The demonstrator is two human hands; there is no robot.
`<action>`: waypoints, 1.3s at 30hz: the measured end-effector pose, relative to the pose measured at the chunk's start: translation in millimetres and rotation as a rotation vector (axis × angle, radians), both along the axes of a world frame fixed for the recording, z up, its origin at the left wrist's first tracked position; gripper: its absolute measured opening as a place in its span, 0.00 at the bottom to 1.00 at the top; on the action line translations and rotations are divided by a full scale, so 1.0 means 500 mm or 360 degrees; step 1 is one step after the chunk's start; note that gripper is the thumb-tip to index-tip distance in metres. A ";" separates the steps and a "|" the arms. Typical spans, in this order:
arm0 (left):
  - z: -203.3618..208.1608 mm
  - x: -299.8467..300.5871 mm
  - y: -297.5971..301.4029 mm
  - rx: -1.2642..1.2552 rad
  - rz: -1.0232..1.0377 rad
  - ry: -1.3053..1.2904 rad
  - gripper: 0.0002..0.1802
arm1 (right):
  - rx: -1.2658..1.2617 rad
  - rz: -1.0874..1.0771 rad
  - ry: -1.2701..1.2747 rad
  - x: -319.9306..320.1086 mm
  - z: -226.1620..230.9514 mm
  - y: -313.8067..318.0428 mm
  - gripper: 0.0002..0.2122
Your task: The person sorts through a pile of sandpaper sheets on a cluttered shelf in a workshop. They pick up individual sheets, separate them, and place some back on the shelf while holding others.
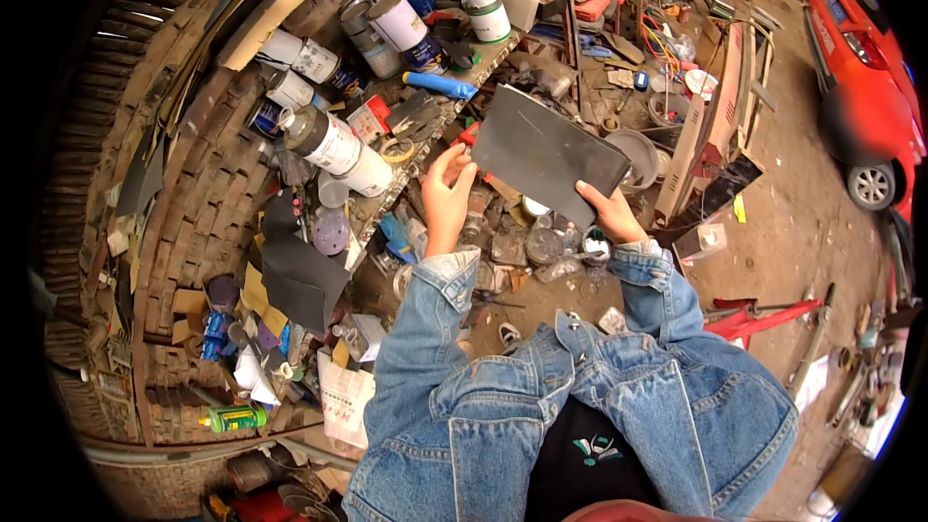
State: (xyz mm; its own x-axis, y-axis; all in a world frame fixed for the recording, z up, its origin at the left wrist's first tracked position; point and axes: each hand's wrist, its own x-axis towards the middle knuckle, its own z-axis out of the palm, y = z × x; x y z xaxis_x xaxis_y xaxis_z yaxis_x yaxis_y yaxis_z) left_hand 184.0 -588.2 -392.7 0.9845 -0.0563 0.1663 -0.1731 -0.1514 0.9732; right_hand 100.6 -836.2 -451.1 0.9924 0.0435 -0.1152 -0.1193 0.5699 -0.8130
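Observation:
My right hand (613,214) grips a small stack of dark grey sheets, which look like sandpaper (541,147), by the near right corner, thumb on top. The sheets are held tilted in front of me, their edges slightly fanned at the right. My left hand (448,195) is raised beside the left edge of the stack, fingers loosely curved and apart, with nothing visible in it. Just beyond its fingertips is a small red object (470,133). More dark sheets (300,275) lie among the clutter at the left.
Paint cans (399,24) crowd a shelf (391,191) at the far left, with a blue roll (440,85) and a ring of tape (396,149). Jars (543,246) and debris cover the ground below the sheets. A red car (865,87) stands at the right.

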 end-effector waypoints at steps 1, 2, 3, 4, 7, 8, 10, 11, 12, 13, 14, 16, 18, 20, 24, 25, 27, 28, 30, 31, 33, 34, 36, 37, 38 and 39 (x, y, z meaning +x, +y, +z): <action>-0.001 0.009 -0.006 0.0146 0.0008 -0.0110 0.19 | 0.0033 0.0007 0.0014 -0.005 0.002 -0.002 0.18; 0.011 0.013 -0.015 0.0292 0.0016 -0.0225 0.19 | 0.0066 0.0013 0.0025 -0.009 0.003 -0.005 0.19; 0.020 0.014 -0.026 0.0357 0.0023 -0.0278 0.19 | 0.0100 0.0019 0.0035 -0.014 0.005 -0.008 0.19; 0.029 0.014 -0.037 0.0420 0.0030 -0.0332 0.20 | 0.0133 -0.0032 0.0073 -0.021 0.010 -0.011 0.19; 0.022 0.023 -0.039 0.0275 -0.0030 -0.0255 0.19 | 0.0206 -0.0131 0.0145 -0.032 0.023 -0.009 0.20; 0.028 0.026 -0.043 0.0168 -0.0070 -0.0190 0.19 | 0.0205 -0.0148 0.0149 -0.034 0.023 -0.011 0.20; 0.038 0.018 -0.054 -0.0142 -0.0136 -0.0014 0.18 | 0.0213 -0.0173 0.0144 -0.040 0.021 -0.014 0.20; 0.048 0.015 -0.058 -0.0294 -0.0166 0.0066 0.18 | 0.0223 -0.0175 0.0126 -0.041 0.021 -0.014 0.20; 0.050 0.018 -0.057 -0.0356 -0.0198 0.0135 0.17 | 0.0233 -0.0175 0.0108 -0.041 0.020 -0.016 0.20; 0.052 0.021 -0.055 -0.0418 -0.0228 0.0204 0.17 | 0.0250 -0.0110 0.0101 -0.040 0.016 -0.023 0.19; 0.053 0.023 -0.049 -0.0481 -0.0248 0.0276 0.17 | 0.0257 -0.0112 0.0113 -0.039 0.010 -0.025 0.19; 0.052 0.019 -0.043 -0.0481 -0.0259 0.0301 0.17 | 0.0269 -0.0099 0.0137 -0.044 -0.003 -0.020 0.20; 0.025 0.025 -0.032 -0.0280 -0.0197 0.0036 0.20 | 0.0094 -0.0182 0.0170 -0.047 0.020 -0.004 0.18; 0.016 0.034 -0.023 0.0373 0.0096 -0.0222 0.31 | -0.0482 -0.0336 0.0015 -0.035 -0.008 -0.007 0.16; -0.007 0.050 -0.038 0.0155 0.0381 -0.0199 0.37 | -0.2004 -0.0904 -0.0104 0.002 -0.004 0.004 0.25; -0.022 0.048 -0.041 0.0026 0.0449 -0.0196 0.36 | -0.1921 -0.0877 -0.0061 0.002 0.002 0.022 0.26; -0.105 0.074 -0.044 0.0107 0.0491 -0.0282 0.35 | -0.1962 -0.0720 -0.0664 0.011 -0.015 0.098 0.30; -0.146 0.069 -0.060 0.0177 0.0250 -0.0474 0.36 | -0.1903 -0.0539 -0.0884 0.001 -0.001 0.121 0.30; -0.122 0.051 -0.051 0.0243 0.0074 -0.0054 0.37 | -0.1861 -0.0082 -0.0906 -0.034 0.065 0.133 0.28; -0.115 0.052 -0.029 0.0176 0.0113 -0.0091 0.36 | -0.1810 0.0048 -0.0462 -0.020 0.078 0.104 0.22; -0.083 0.057 0.014 0.0380 0.0192 -0.0371 0.35 | -0.1547 -0.0429 -0.0473 0.009 0.000 0.031 0.16; -0.046 0.055 0.032 0.0414 0.0215 -0.0407 0.34 | -0.1436 -0.0695 -0.0542 0.018 -0.010 0.004 0.18; 0.011 0.058 0.071 0.0447 0.0168 -0.0424 0.28 | -0.1171 -0.0766 -0.0441 0.019 -0.043 -0.036 0.16; 0.037 0.065 0.089 0.0585 0.0195 -0.0553 0.24 | -0.1621 -0.0600 -0.0457 0.040 -0.099 -0.071 0.16; 0.055 0.064 0.112 0.0727 0.0232 -0.0652 0.21 | -0.2067 -0.0385 -0.0455 0.048 -0.154 -0.089 0.15; 0.088 0.071 0.118 0.0773 0.0262 -0.0759 0.18 | -0.2579 -0.0098 0.0062 0.025 -0.079 -0.054 0.15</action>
